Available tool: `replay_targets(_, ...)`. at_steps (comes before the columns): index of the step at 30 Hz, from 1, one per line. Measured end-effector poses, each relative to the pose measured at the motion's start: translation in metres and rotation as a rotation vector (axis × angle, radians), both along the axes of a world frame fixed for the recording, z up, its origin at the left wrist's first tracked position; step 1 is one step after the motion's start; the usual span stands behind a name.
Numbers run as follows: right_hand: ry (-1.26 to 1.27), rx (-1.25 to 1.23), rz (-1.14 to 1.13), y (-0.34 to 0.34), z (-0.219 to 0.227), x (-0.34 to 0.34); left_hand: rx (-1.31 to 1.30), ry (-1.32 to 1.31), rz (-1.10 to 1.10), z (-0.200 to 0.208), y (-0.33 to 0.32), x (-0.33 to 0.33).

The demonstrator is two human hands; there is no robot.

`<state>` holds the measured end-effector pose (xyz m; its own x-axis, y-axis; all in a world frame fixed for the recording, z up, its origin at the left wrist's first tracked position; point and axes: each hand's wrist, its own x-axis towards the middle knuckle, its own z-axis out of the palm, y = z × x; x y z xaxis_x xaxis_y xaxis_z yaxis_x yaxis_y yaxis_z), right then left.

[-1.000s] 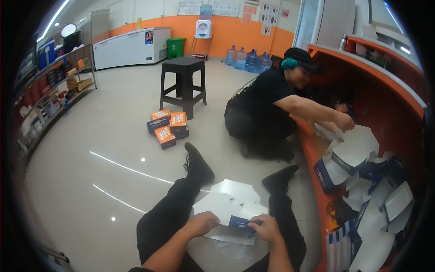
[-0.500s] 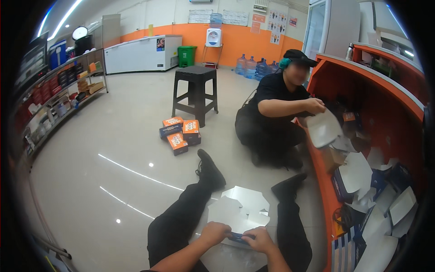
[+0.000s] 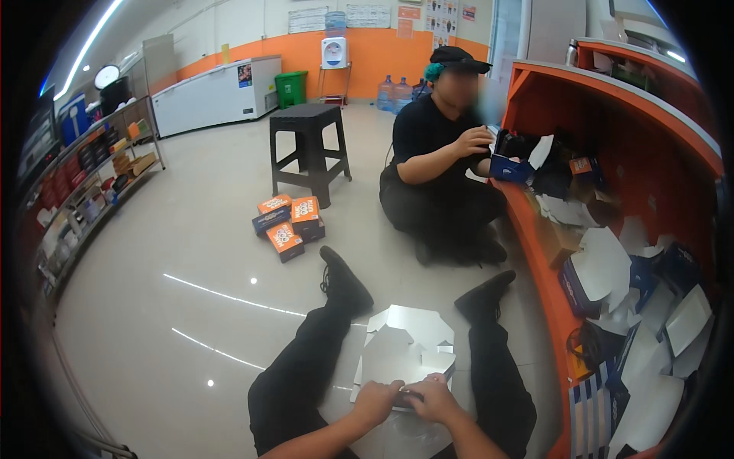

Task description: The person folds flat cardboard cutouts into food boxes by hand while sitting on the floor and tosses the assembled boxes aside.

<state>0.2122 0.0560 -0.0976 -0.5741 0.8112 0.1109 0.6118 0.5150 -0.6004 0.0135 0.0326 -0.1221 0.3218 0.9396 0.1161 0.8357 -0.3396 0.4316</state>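
Left hand (image 3: pixel 376 402) and right hand (image 3: pixel 432 399) are pinching a white-lined carton (image 3: pixel 396 353) at its near edge, close together | carton is lying partly folded between outstretched legs (image 3: pixel 294 379) | orange-and-blue boxes (image 3: pixel 287 226) are sitting near a dark stool (image 3: pixel 307 122) | co-worker (image 3: pixel 424 141) is crouching beside an orange shelf unit (image 3: pixel 547 356), handling a blue box (image 3: pixel 511 170)

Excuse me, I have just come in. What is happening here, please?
A seated person's left hand and right hand hold the near edge of an open white carton between the legs. Beside the orange shelf, a crouching co-worker handles a blue box. More open cartons lie in the shelf; orange-and-blue boxes lie by the stool.
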Motion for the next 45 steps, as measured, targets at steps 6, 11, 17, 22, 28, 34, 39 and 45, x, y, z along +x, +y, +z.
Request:
replay_targets(6, 0.237, 0.068, -0.201, -0.002, 0.03, -0.001, 0.217, -0.323, 0.018, 0.027, -0.003, 0.014)
replay_targets(11, 0.515, 0.693, -0.593, 0.011, 0.04, 0.02, 0.367, -0.49, 0.122, 0.02, 0.013, -0.007)
replay_targets(17, 1.168, -0.243, -0.865, 0.029, 0.025, 0.044, -0.206, -0.947, 0.245, 0.001, 0.016, -0.025)
replay_targets(22, 1.413, -0.469, -0.493, 0.03, 0.009, 0.036, -0.354, -0.999, 0.119, -0.002, 0.016, -0.013)
replay_targets(28, 1.588, -0.499, -0.458, 0.032, 0.009, 0.036, -0.547, -0.928, 0.107, -0.002, 0.014, -0.02)
replay_targets(34, 1.63, -0.509, -0.337, 0.029, 0.016, 0.036, -0.544, -0.896, 0.074, -0.017, 0.018, -0.025)
replay_targets(39, 1.615, -0.504, -0.247, 0.028, 0.011, 0.045, -0.544, -0.897, 0.022, -0.02, 0.021, -0.026)
replay_targets(45, 1.269, -0.565, -0.384, 0.023, 0.021, 0.036, -0.502, -0.899, 0.078, -0.02, 0.015, -0.022)
